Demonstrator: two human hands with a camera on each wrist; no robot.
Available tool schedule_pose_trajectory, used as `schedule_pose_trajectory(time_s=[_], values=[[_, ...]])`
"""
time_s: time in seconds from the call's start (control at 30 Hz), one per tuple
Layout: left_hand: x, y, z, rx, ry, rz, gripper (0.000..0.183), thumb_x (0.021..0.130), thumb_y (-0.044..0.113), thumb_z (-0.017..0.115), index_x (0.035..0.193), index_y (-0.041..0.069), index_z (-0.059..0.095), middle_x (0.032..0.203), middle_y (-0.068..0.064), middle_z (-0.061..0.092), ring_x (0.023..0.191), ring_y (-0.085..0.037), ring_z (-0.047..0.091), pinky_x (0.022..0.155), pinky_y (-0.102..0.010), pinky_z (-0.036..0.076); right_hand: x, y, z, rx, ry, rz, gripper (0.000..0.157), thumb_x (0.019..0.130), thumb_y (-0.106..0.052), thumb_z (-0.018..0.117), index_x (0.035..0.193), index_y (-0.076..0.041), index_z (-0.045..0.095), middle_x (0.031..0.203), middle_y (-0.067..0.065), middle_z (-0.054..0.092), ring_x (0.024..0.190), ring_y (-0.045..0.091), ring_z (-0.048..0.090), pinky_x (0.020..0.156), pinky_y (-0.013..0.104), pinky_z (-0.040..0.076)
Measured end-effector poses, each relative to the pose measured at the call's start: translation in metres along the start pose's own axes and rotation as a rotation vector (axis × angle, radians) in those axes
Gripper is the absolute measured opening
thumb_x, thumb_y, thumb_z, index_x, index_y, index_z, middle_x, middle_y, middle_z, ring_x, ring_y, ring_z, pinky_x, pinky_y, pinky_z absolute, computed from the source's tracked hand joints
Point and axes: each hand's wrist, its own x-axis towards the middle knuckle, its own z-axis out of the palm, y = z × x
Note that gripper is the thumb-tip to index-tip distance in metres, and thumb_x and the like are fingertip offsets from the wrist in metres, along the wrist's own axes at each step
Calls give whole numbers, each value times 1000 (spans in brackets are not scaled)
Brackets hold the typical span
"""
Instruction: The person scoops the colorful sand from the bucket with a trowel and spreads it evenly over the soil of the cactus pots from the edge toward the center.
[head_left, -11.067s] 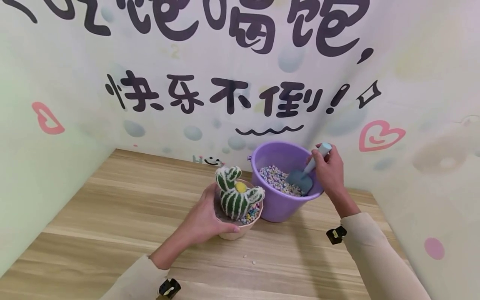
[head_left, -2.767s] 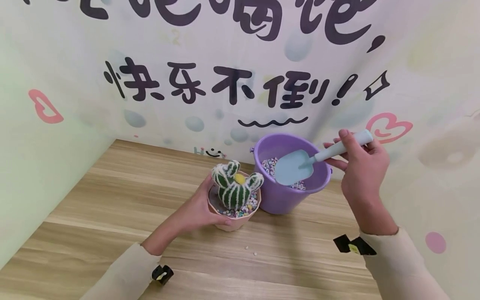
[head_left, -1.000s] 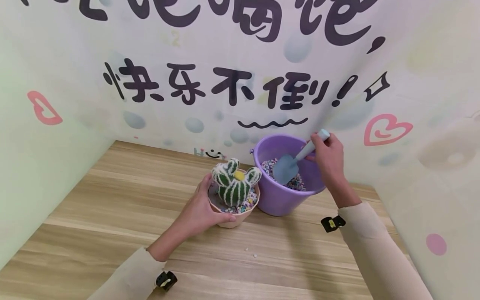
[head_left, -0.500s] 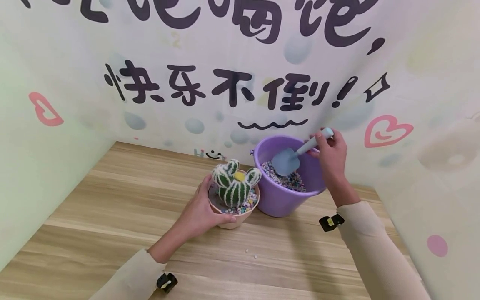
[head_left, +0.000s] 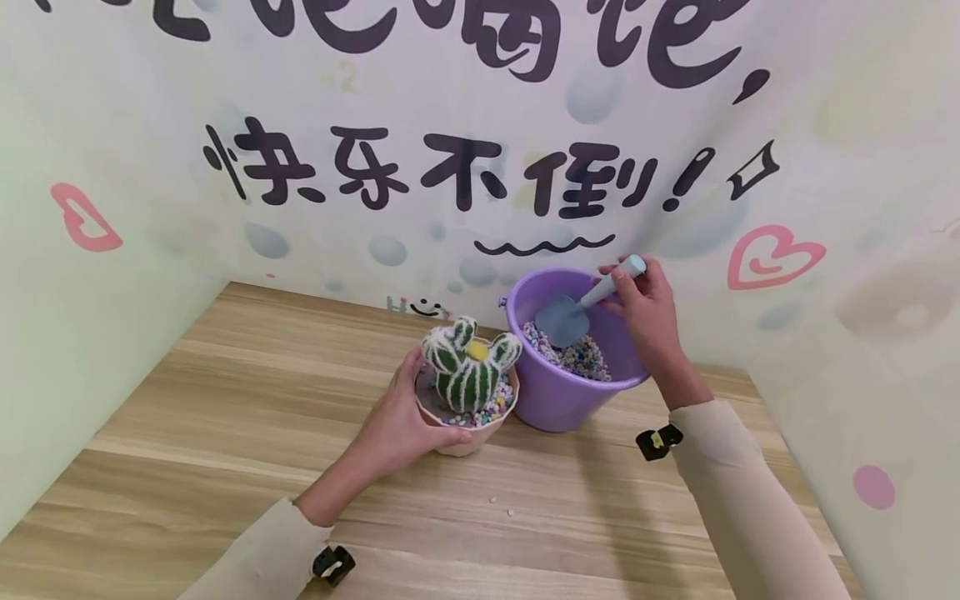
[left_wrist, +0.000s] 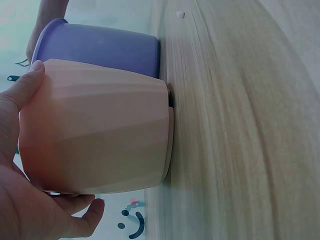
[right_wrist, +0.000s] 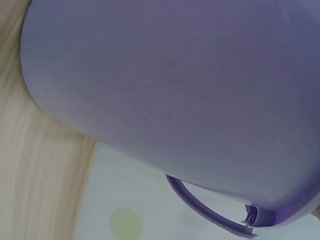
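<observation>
Pale blue, the trowel (head_left: 564, 323) has its handle pinched in the right hand (head_left: 648, 308), its blade below that grip, inside the purple bucket (head_left: 555, 408) above multicoloured pebbles (head_left: 577, 360). The left hand (head_left: 401, 425) spreads round the pink pot (left_wrist: 100, 125), the cactus (head_left: 468, 387) just beyond its thumb.

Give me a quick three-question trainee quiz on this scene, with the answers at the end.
1. Which hand holds the blue trowel?
2. True or false: the purple bucket is lying on its side.
3. Fill in the blank: the left hand grips the ____ that the cactus sits in.

Key:
1. The right hand.
2. False; it stands upright.
3. Pot.
</observation>
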Motion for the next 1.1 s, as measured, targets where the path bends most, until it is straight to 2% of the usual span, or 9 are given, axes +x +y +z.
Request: schedule_pose_trajectory(time_s=[0.3,0.47,0.73,0.9,1.1], values=[[1,-1,-1,20,3,7,132,57,50,91,156,16,9,155,-15,29,138,-37,35,110,-56,32,2,1,-3,-47,-115,29,29,101,-27,50,124,-11,44,122,12,59,106,19,64,85,26,56],[1,0,-1,16,-5,3,131,58,49,91,156,17,10,155,-14,30,139,-36,35,111,-55,32,1,-1,-3,-79,-142,36,26,103,-27,47,125,-15,43,123,11,56,106,21,63,87,26,55],[1,1,0,3,-5,13,129,57,49,91,155,18,12,153,-13,33,137,-35,37,110,-55,33,-3,-2,-3,-167,-173,0,31,105,-24,41,130,-7,37,119,11,56,109,23,61,90,27,54],[1,0,-1,1,-10,13,131,57,50,91,155,17,12,153,-13,32,138,-34,37,111,-55,32,-6,-3,-1,-224,-199,-32,29,105,-22,40,128,-6,38,118,9,57,111,20,59,90,28,54],[0,-1,-1,0,-13,5,131,57,50,91,155,17,11,154,-13,31,139,-34,36,112,-54,31,-5,-1,-1,-234,-242,-62,30,105,-19,41,127,1,38,111,10,59,104,19,61,83,27,57]])
